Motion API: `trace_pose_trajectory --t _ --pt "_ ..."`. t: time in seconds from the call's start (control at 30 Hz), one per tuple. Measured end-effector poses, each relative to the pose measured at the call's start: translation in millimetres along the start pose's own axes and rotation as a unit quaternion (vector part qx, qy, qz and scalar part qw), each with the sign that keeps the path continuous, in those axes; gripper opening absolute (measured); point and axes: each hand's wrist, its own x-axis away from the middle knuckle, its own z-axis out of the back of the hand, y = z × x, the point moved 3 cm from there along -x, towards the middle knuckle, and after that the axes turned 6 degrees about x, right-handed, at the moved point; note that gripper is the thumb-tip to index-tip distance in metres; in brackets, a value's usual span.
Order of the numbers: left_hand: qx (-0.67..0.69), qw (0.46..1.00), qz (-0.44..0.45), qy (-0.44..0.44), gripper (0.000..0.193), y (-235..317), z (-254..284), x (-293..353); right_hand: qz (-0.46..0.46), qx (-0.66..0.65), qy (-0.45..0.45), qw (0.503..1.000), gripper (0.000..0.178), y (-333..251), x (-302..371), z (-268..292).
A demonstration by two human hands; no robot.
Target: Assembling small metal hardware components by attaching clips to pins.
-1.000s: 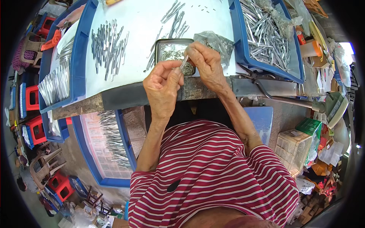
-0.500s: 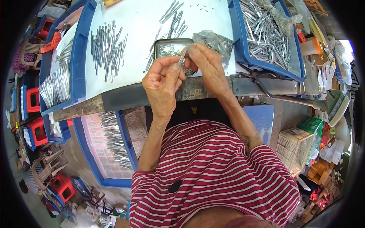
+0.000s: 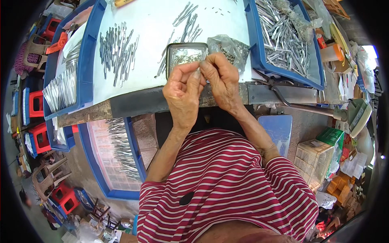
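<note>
My left hand [image 3: 182,97] and my right hand [image 3: 225,83] meet fingertip to fingertip over the near edge of the table. Both are closed in a pinch. A thin metal strip, visible between them a moment ago, is now almost wholly hidden by the fingers. Just beyond the knuckles lies a dark-rimmed square tray [image 3: 168,54] of tiny metal parts. Beside it, past my right hand, rests a clear plastic bag [image 3: 222,39] of small metal pieces. Slim metal strips [image 3: 117,52] lie on the white sheet to the left, and more strips [image 3: 188,27] lie beyond the tray.
A blue bin [image 3: 259,58] heaped with metal strips stands at the right, with pliers [image 3: 279,92] at its near side. Another blue bin [image 3: 86,52] holds strips at the left. Below the table sits a blue tray [image 3: 135,152] of strips. A plastic crate [image 3: 312,160] stands lower right.
Both hands have shifted slightly right and nearer to me. The metal strip between the fingers has turned or slipped out of sight, and more of the square tray shows.
</note>
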Motion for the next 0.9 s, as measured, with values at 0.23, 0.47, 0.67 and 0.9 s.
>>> trace_pose_trajectory --t 0.23,0.47,0.67,0.9 --pt "-0.025 1.0 -0.014 0.01 0.009 -2.3 -2.0 2.3 0.096 0.138 0.025 0.985 0.012 -6.4 -2.4 -0.3" --pt "-0.088 0.996 -0.033 0.005 0.009 -2.1 0.1 2.4 -0.015 0.074 -0.001 0.997 0.015 -1.0 3.1 -6.4" --pt "-0.117 0.992 0.041 -0.022 0.011 9.7 21.2 -15.6 -0.104 -0.046 -0.077 0.991 0.019 5.6 2.6 -5.0" --pt "-0.542 0.825 -0.162 0.012 0.014 30.6 90.1 -84.9 -0.091 0.033 -0.127 0.987 0.009 -2.8 7.8 5.3"
